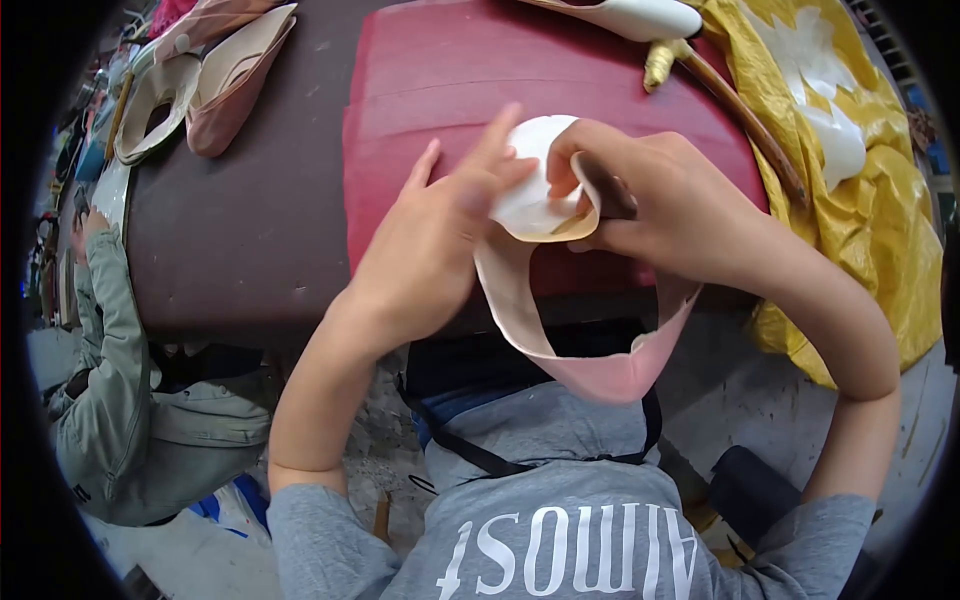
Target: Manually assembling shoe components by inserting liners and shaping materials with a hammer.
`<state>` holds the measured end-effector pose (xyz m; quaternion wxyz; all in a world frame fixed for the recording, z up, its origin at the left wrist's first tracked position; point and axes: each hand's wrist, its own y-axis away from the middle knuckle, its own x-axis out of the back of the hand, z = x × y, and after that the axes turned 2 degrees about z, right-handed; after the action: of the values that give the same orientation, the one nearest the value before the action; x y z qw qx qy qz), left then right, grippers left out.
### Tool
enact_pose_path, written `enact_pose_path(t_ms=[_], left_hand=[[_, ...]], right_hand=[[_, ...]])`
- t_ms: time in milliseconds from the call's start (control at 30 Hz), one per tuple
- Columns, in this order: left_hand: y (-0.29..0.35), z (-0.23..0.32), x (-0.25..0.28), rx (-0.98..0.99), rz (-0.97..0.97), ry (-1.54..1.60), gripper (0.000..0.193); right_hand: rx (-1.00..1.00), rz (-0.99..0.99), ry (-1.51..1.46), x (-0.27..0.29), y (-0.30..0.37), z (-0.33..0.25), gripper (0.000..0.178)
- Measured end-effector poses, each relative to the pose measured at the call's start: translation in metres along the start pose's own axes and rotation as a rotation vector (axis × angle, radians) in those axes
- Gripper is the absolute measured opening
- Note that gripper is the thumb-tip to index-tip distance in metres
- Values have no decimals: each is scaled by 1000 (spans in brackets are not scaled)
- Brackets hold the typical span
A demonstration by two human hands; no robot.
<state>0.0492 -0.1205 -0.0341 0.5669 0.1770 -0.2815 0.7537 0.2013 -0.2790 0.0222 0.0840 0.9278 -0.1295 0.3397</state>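
Note:
A pink shoe upper (610, 378) with a beige lining hangs in a loop at the near edge of the bench, its heel end toward me. At its far end is a white toe section (528, 190), curled up over a tan edge. My right hand (672, 205) is closed on this end, fingers bent into the curl and thumb underneath. My left hand (425, 245), slightly blurred, lies along the left side of the white section with its fingers stretched apart. Its thumb is close to the white surface; whether it touches is unclear.
A dark red mat (420, 90) covers part of the brown bench (240, 220). Pink uppers (240, 85) lie at far left. At the far right are a white shoe (650, 18), a wooden-handled hammer (745, 115) and yellow sheeting (880, 200). A co-worker's green sleeve (118, 345) shows at left.

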Motion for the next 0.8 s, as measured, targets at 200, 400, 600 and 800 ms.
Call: enact_pose_path(t_ms=[200,400,600,800], left_hand=[[32,40,2,-278,232,-234,33],[51,38,-19,-180,53,-417,42],[60,41,-26,-111,71,-456,60],[57,34,-39,-92,78,-550,72]], right_hand=[[174,110,194,-2,-7,20,15],[150,101,222,-8,-17,14,15],[226,140,376,-14,-22,11,15],[227,136,453,-16,-21,7,16]])
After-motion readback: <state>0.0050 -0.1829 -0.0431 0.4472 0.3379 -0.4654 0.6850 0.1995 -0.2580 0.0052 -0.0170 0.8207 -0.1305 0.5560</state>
